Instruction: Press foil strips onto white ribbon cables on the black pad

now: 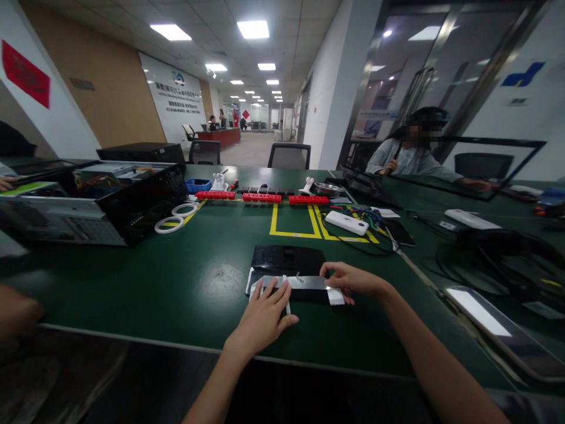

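Observation:
A flat black panel [282, 255] lies on the green table in front of me. Across its near part runs a silver strip [311, 282], with white tape-like pieces [336, 296] at its right end and near its left end. My left hand [267, 309] rests with spread fingers on the strip's left part, pressing from above. At the opposite end, the thumb and fingers of my right hand [342, 280] are pinched on the strip. A small thin piece [299, 275], too small to name, sits at the strip's upper edge.
An opened computer case [88, 200] stands at left, beside two white tape rolls [169, 224]. Red bins [262, 198] line the back. A white power bank-like device [346, 222] lies among cables at right. Other people sit at right and left; a phone [503, 330] lies near right.

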